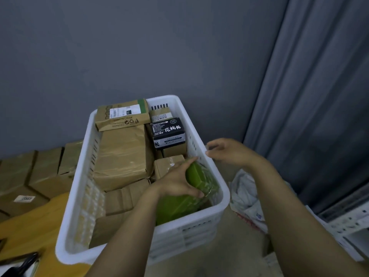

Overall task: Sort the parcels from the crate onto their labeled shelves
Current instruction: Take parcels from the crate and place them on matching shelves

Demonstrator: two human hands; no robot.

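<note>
In the white crate's (pixel 189 226) near right corner the left hand (pixel 175 181) gripped a green parcel (pixel 196 174), fingers curled round it, beside brown parcels (pixel 121 152) and a black box (pixel 168 130), while the right hand (pixel 227 151) pinched the crate's right rim.

We're in what looks every bit a parcel stockroom, a sorting corner: a white plastic crate (pixel 199 220) sits packed with brown cardboard boxes, and the top parcel (pixel 122 114) wears a printed shipping label with a barcode. Off to the left, plain cartons (pixel 36 172) stand stacked against a bare grey wall (pixel 139 47), one with a white sticker. Low right there's perforated metal shelving (pixel 347 222), crumpled white mailer bags (pixel 247 194) on the floor beside the crate, and a grey curtain (pixel 319 86) behind
</note>
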